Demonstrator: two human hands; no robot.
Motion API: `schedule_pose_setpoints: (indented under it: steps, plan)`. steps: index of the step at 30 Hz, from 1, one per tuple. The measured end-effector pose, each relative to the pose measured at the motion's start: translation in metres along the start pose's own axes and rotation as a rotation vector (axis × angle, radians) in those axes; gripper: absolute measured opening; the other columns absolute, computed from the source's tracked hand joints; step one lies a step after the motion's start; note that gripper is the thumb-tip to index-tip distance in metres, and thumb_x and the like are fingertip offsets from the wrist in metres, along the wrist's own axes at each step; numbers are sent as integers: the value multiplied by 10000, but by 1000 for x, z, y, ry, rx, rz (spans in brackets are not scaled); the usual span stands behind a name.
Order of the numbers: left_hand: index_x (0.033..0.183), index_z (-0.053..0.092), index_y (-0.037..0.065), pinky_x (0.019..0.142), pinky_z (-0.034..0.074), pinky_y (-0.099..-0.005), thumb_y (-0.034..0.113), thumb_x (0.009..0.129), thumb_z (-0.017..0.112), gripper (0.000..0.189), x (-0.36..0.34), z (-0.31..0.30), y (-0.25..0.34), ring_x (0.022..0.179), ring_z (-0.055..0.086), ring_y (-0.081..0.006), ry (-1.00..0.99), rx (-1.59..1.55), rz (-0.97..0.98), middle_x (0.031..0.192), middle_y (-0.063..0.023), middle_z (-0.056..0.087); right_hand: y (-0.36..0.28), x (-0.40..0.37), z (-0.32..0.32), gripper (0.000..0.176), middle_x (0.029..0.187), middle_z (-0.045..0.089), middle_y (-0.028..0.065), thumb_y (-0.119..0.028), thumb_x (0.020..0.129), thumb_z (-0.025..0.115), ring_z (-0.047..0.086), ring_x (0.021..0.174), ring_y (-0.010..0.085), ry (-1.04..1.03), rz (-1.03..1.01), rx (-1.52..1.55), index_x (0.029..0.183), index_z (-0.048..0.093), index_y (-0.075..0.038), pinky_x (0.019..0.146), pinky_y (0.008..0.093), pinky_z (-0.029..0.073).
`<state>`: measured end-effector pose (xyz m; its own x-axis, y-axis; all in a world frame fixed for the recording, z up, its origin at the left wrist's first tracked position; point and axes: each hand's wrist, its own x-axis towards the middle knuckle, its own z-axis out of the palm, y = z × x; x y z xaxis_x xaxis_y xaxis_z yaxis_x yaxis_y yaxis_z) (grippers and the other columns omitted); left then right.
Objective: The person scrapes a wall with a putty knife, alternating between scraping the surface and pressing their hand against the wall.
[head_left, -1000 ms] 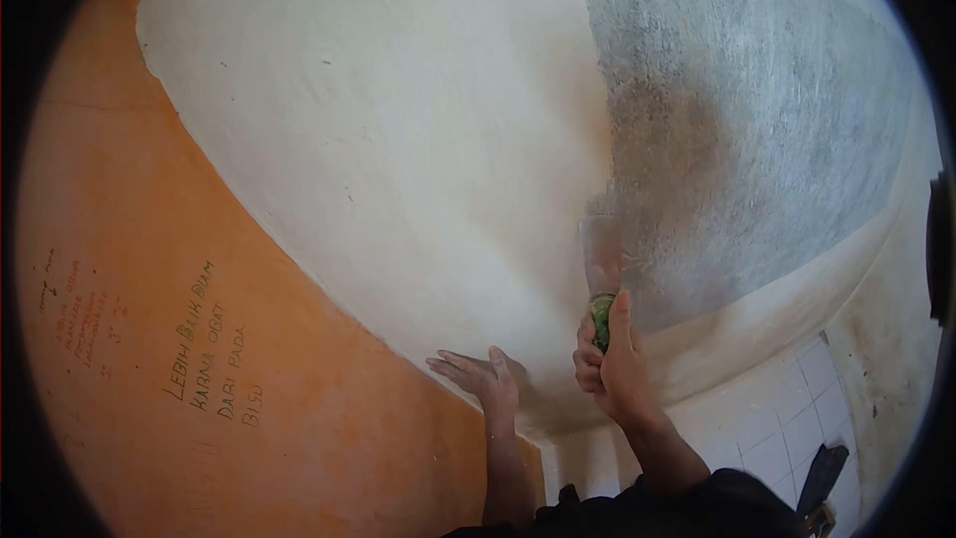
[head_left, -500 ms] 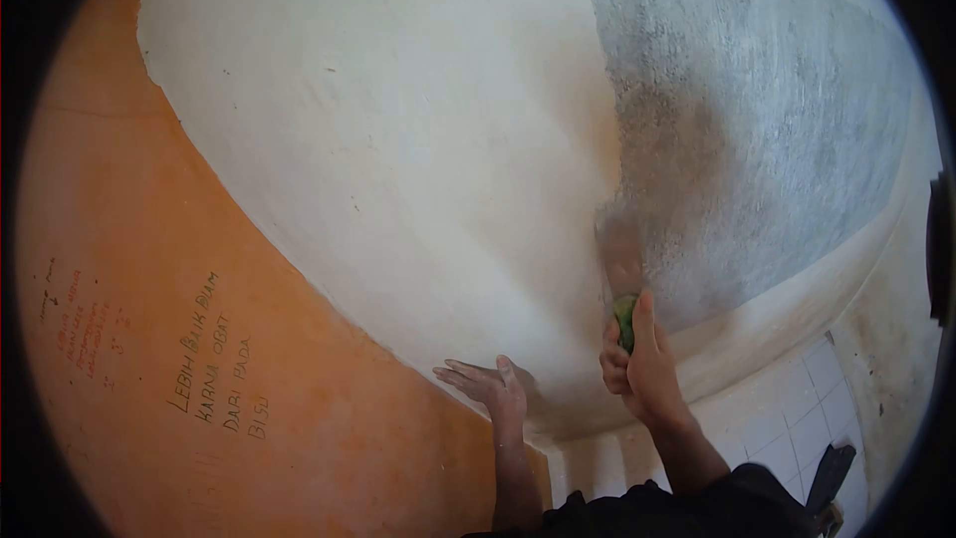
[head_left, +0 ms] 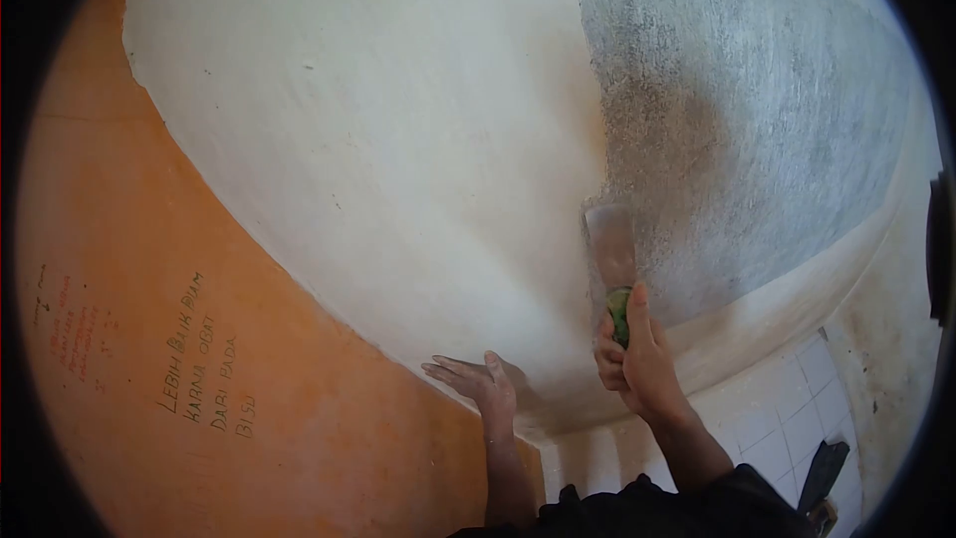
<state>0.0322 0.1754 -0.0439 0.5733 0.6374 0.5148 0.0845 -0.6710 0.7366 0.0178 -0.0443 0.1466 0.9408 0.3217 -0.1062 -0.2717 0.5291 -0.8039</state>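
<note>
My right hand (head_left: 637,354) is closed around the green handle of a scraper (head_left: 610,244). The scraper's wide metal blade points up and lies against the wall, at the border between the smooth white surface (head_left: 378,139) and the rough grey patch (head_left: 767,130). Lower and to the left, my left hand (head_left: 486,386) is open, its fingers spread and its palm toward the white surface near the orange edge. It holds nothing.
An orange wall (head_left: 239,309) with black and red handwriting fills the left side. White tiles (head_left: 782,418) show at the lower right, with a dark object (head_left: 825,473) in front of them. Another dark object (head_left: 939,249) stands at the right edge.
The view has shifted slightly, so the wall and both hands appear a little further left. The scraper blade looks sharper than before. My right hand keeps its hold on the handle.
</note>
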Motion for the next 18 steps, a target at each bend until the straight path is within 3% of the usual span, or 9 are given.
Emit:
schedule_pose_setpoints:
  steps: [7, 10, 13, 18]
  plan:
    - [1449, -112, -94, 1116, -22, -612, 517, 949, 430, 957, -4, -3, 8, 1403, -156, -495, 17, 1, -28, 1478, -379, -193, -5, -2, 2, 575, 551, 304, -53, -650, 949, 330, 240, 398, 46, 26, 22, -37, 785, 446, -112, 364, 207, 158]
    - [1456, -102, -86, 1118, -17, -611, 501, 952, 435, 942, -4, -3, 11, 1405, -150, -493, 29, -13, -28, 1482, -374, -186, -12, -1, 10, 576, 553, 305, -53, -658, 943, 337, 237, 397, 43, -52, -20, -17, 778, 442, -117, 362, 204, 155]
    - [1461, -94, -78, 1121, -13, -606, 482, 958, 434, 919, -5, -7, 9, 1409, -142, -488, -10, 6, -43, 1492, -361, -180, -8, -1, 6, 570, 555, 307, -55, -661, 939, 348, 235, 399, 37, -55, 58, 19, 773, 444, -124, 361, 198, 154]
    - [1450, -140, -80, 1112, -35, -617, 536, 962, 400, 953, -3, -8, 12, 1393, -168, -509, -33, -27, -1, 1474, -378, -206, -8, -1, -2, 572, 553, 331, -58, -639, 960, 331, 266, 409, 39, -45, 54, 13, 787, 463, -110, 375, 209, 175]
